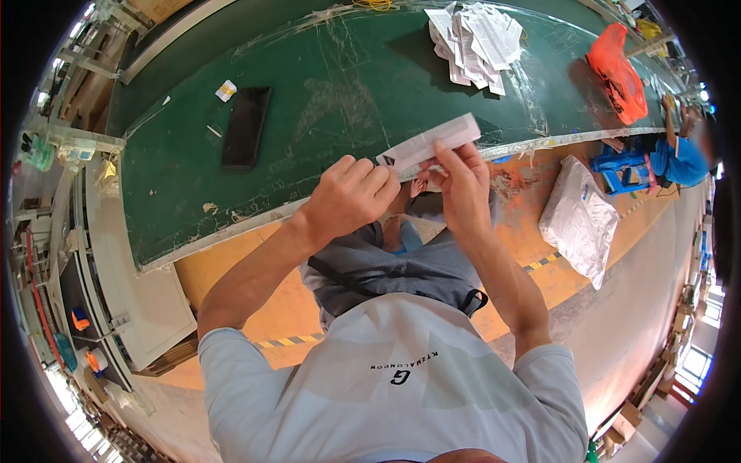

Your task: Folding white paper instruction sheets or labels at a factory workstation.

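Observation:
A long, narrow strip of folded printed paper (432,141) is held up over the front edge of the green table (309,127). My right hand (461,181) pinches its right part, thumb on the upper face. Closed at the strip's left end, my left hand (351,194) has its knuckles up, and its fingertips are hidden. A dark corner mark shows on the paper beside them. Farther off on the table lies a loose, fanned pile of similar printed papers (477,46).
On the table's left lie a black phone (247,127) and a small white-and-yellow packet (226,91). A red plastic bag (617,73) sits at its right end. A white sack (579,220) lies on the floor. Another person (683,154) sits far right, near a blue stool (620,168).

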### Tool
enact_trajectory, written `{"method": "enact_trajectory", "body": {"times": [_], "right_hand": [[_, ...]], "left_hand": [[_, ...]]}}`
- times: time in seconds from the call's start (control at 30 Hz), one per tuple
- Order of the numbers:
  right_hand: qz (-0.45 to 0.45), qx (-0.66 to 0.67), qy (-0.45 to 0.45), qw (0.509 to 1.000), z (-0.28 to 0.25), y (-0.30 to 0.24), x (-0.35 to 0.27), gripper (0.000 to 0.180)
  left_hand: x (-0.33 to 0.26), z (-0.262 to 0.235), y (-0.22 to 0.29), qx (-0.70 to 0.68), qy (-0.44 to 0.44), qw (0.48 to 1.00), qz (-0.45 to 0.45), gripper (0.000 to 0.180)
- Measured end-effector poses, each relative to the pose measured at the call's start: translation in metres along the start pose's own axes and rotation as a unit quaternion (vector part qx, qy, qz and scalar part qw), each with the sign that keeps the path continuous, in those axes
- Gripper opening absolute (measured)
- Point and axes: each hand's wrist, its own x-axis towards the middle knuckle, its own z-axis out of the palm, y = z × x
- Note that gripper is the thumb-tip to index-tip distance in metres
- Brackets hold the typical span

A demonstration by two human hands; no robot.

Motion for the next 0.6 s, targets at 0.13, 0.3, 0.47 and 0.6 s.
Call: {"method": "enact_trajectory", "body": {"times": [0.13,0.3,0.47,0.6], "right_hand": [[-0.173,-0.114,0.03,0.978,-0.004,-0.013,0.017,0.012],[-0.546,-0.501,-0.251,0.623,-0.035,-0.018,0.038,0.029],[-0.5,-0.508,-0.348,0.609,-0.059,0.0,0.036,0.026],[-0.478,-0.526,-0.363,0.603,-0.061,0.0,0.038,0.025]], "left_hand": [[-0.008,-0.003,0.005,-0.104,0.063,0.99,-0.066,0.028],[-0.032,0.004,0.01,-0.25,0.147,0.901,-0.321,0.034],[-0.029,0.008,0.014,-0.149,0.038,0.973,-0.174,0.043],[-0.017,0.024,0.019,-0.114,0.004,0.983,-0.141,0.041]]}}
